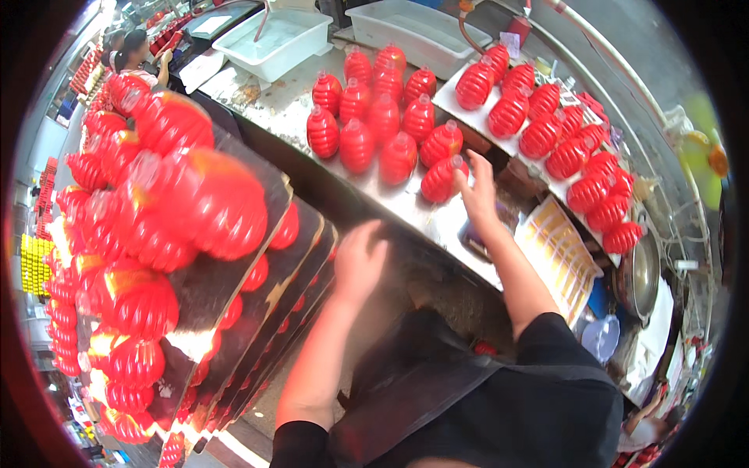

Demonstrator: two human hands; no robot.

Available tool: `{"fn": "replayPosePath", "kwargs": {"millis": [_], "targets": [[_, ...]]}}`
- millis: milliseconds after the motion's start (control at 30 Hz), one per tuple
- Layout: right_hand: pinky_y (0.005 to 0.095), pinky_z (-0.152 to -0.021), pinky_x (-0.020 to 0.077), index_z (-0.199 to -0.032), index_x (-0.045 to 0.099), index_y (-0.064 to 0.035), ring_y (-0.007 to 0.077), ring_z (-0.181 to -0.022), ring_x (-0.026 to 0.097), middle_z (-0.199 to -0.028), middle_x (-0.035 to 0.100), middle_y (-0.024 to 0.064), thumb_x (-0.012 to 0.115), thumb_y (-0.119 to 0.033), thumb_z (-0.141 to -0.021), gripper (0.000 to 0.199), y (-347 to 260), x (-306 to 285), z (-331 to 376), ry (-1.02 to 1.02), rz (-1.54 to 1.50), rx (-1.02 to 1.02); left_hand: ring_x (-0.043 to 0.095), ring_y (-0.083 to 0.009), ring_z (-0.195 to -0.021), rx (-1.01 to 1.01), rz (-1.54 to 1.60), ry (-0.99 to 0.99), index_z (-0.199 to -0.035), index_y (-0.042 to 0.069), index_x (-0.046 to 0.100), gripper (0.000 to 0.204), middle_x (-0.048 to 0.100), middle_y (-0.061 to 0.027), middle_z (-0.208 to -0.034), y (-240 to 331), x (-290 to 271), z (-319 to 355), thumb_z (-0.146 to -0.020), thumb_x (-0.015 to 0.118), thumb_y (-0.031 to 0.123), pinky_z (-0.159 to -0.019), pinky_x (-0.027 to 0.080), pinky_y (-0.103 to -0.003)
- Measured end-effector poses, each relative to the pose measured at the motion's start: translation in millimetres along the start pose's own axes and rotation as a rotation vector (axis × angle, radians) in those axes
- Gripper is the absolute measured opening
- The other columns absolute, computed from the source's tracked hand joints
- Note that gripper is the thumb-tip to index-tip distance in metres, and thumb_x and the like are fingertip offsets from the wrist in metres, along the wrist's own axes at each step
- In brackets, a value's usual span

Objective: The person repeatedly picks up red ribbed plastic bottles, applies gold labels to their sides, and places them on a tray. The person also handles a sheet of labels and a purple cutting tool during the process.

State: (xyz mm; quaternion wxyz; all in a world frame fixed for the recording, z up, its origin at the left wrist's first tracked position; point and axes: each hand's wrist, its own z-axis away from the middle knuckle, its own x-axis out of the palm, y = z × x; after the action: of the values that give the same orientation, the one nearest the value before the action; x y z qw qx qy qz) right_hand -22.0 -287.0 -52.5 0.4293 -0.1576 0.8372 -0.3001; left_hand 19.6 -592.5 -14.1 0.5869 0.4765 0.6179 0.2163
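My right hand is over the metal-topped bench, thumb and fingers apart. Its fingertips are beside, perhaps touching, a glossy red ribbed lantern-shaped bottle at the near right of a group. Several similar red bottles with clear necks stand close together on that bench. My left hand, slightly blurred, is over the gap between the bench and a stack of boards, thumb apart and nothing in it. To its left, large red ribbed bottles crowd the top board.
More red bottles fill a white board at the right. Two water-filled plastic tubs stand at the back. A white slatted rack, a metal basin and a pale-blue bowl lie right of me. Another person is at far left.
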Motion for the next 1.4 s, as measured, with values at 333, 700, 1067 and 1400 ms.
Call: {"fn": "replayPosePath", "kwargs": {"millis": [333,700,1067,1400], "targets": [[0.0291,-0.062,0.0481,-0.107,0.072,-0.0021,0.0135,-0.066,0.06,-0.075,0.064,0.007,0.074,-0.002,-0.087,0.021,4,60,-71,0.021,-0.472,0.435,0.067,-0.0294,-0.108,0.044,-0.059,-0.012,-0.129,0.005,0.064,0.044,0.07,-0.0143,-0.114,-19,113,-224,-0.087,0.075,0.013,-0.095,0.052,-0.039],[0.0412,-0.071,0.0563,-0.107,0.072,-0.0061,0.0314,-0.076,0.073,-0.085,0.072,0.0188,0.076,-0.02,-0.088,0.023,45,56,-127,-0.323,-0.077,0.262,0.072,-0.0413,-0.092,-0.168,-0.413,-0.23,-0.119,0.003,0.059,0.037,0.073,-0.022,-0.095,-14,179,-342,-0.09,0.068,0.025,-0.081,0.057,-0.052],[0.0324,-0.072,0.0518,-0.105,0.071,0.0009,0.0141,-0.076,0.061,-0.082,0.068,0.0079,0.073,-0.01,-0.091,0.018,65,37,-122,-0.373,-0.205,0.19,0.067,-0.0468,-0.084,-0.123,-0.148,0.127,-0.107,-0.001,0.053,0.028,0.067,-0.0261,-0.085,7,135,-273,-0.089,0.068,0.015,-0.073,0.051,-0.057],[0.028,-0.072,0.0496,-0.106,0.068,-0.0004,0.0102,-0.078,0.057,-0.088,0.066,0.0029,0.07,-0.005,-0.093,0.014,-16,-39,-76,-0.384,-0.207,-0.052,0.066,-0.0423,-0.084,-0.088,0.049,0.375,-0.104,0.005,0.052,0.024,0.065,-0.0194,-0.086,96,-7,-84,-0.095,0.067,0.021,-0.069,0.05,-0.048]]}}
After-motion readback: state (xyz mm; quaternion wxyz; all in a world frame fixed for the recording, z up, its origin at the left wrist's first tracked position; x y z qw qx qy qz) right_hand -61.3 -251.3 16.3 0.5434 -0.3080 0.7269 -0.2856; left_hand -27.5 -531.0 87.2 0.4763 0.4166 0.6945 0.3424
